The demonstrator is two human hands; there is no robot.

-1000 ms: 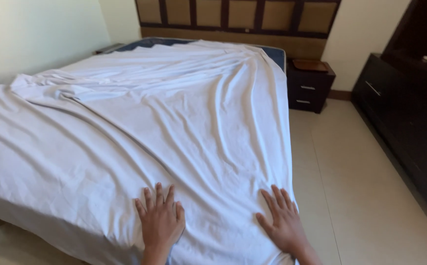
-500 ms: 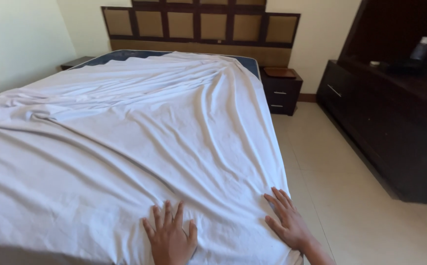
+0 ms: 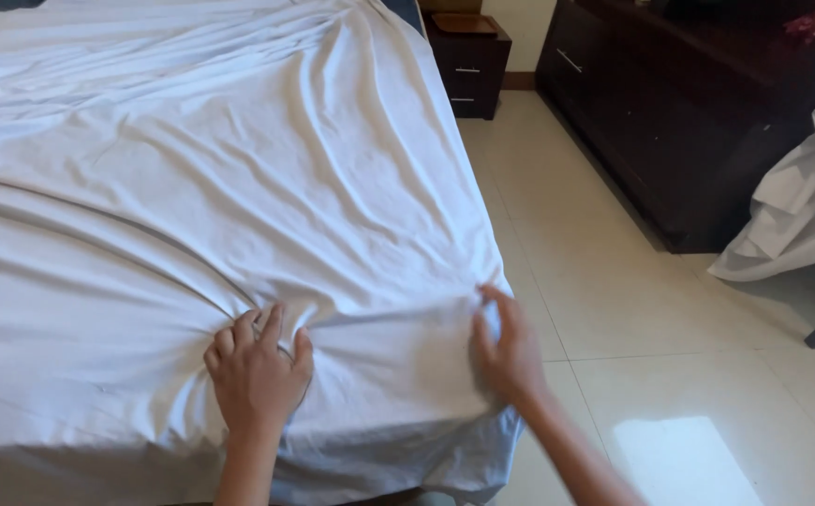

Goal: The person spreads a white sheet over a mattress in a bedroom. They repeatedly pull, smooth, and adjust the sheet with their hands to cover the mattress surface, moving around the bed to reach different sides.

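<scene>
Sheet point(image 3: 239, 187) smoothing at the bed's foot: left hand point(image 3: 256, 370) bunches fabric, right hand point(image 3: 506, 351), at 3 o'clock, pinches the corner, blurred; next, tension outward.

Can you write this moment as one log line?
left hand: bunching sheet | right hand: pinching sheet at bed corner | floor: tiled

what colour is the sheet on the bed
White, plain with no pattern. The sheet shows best in the head view.
</scene>
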